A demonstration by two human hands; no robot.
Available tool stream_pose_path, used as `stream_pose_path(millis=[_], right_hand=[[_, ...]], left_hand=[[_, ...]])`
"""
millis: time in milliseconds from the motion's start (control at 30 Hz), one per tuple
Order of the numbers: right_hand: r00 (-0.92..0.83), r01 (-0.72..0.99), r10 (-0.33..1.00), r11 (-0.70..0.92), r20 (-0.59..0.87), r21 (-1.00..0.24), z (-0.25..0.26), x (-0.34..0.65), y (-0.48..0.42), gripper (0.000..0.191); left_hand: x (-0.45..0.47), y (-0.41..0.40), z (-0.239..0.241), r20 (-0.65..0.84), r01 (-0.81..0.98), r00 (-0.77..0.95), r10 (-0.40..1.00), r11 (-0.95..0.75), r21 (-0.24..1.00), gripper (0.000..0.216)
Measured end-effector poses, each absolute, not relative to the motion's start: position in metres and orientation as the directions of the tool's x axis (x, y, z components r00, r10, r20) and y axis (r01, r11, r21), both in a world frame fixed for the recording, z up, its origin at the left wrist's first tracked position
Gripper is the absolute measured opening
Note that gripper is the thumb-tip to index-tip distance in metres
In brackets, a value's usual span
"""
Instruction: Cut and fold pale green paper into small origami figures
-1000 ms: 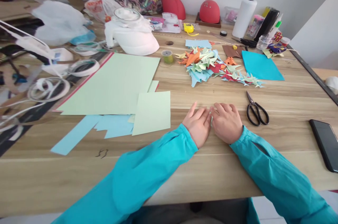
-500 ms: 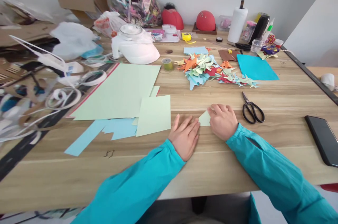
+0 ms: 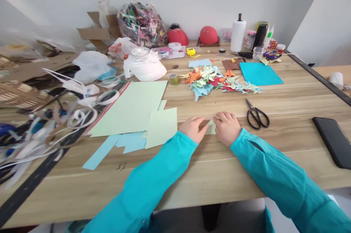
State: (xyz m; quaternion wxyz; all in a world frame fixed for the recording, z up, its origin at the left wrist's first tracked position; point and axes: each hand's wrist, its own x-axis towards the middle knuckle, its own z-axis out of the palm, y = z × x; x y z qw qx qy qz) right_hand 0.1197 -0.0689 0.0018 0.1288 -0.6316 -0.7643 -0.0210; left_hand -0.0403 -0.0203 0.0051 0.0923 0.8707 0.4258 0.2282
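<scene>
A small folded piece of pale green paper [image 3: 211,128] lies between my hands near the table's front. My left hand [image 3: 193,129] pinches its left edge with thumb and fingers. On its right side, my right hand [image 3: 226,127] grips the paper with bent fingers, which hide part of it. Left of my hands lies a square pale green sheet [image 3: 162,127], overlapping blue paper pieces [image 3: 134,141] and a large pale green sheet [image 3: 131,106]. Black-handled scissors [image 3: 257,115] rest to the right of my right hand.
Beyond my hands is a pile of folded paper shapes [image 3: 208,81] in several colours. A turquoise sheet [image 3: 260,73] lies behind the scissors. A black phone [image 3: 333,141] sits at the right. Tangled white cables [image 3: 85,114] and plastic bags [image 3: 90,65] crowd the left side.
My left hand has gone from lying flat with fingers spread to pinching the paper's left edge. My right hand stays on the paper. The camera view has shifted slightly.
</scene>
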Motion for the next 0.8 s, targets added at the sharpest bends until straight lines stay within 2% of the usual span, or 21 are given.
stream_pose_path(millis=[67,133,200,267,367,467,533,600,700,800], right_hand=[[-0.165,0.968,0.958,0.203,0.235,-0.147,0.001,0.12,-0.069,0.037],[-0.16,0.963,0.955,0.206,0.251,-0.172,0.0,0.121,-0.069,0.036],[-0.147,0.956,0.953,0.206,0.267,-0.209,-0.002,0.122,-0.068,0.033],[-0.1,0.948,0.955,0.177,0.28,-0.265,-0.004,0.123,-0.065,0.032],[0.013,0.914,0.956,0.107,0.292,-0.39,-0.007,0.127,-0.059,0.035],[0.078,0.806,0.951,0.116,0.298,-0.581,-0.01,0.133,-0.053,0.034],[0.087,0.671,0.958,0.147,0.275,-0.727,-0.01,0.137,-0.05,0.031],[0.071,0.525,0.967,0.173,0.246,-0.833,-0.01,0.14,-0.049,0.034],[0.062,0.386,0.971,0.191,0.232,-0.903,-0.007,0.142,-0.05,0.036],[0.045,0.328,0.981,0.162,0.186,-0.931,-0.005,0.14,-0.052,0.037]], left_hand=[[-0.024,-0.009,0.008,0.106,0.767,0.513,0.852,-0.51,0.389,0.022],[-0.013,-0.002,0.01,-0.021,0.814,0.465,0.885,-0.418,0.402,0.017],[-0.008,0.004,0.01,-0.089,0.829,0.417,0.905,-0.338,0.445,0.02],[-0.007,0.008,0.006,-0.124,0.804,0.376,0.918,-0.256,0.537,0.029],[-0.009,0.012,-0.001,-0.125,0.615,0.356,0.926,-0.131,0.778,0.036],[-0.01,0.012,-0.005,-0.034,0.257,0.377,0.926,-0.07,0.964,0.034],[-0.011,0.01,-0.004,-0.039,0.119,0.414,0.91,-0.011,0.993,0.038],[-0.013,0.007,-0.003,-0.107,0.09,0.499,0.86,0.071,0.993,0.045],[-0.014,0.003,-0.002,-0.169,0.07,0.588,0.791,0.158,0.985,0.054],[-0.012,0.0,-0.002,-0.178,0.068,0.554,0.813,0.169,0.983,0.048]])
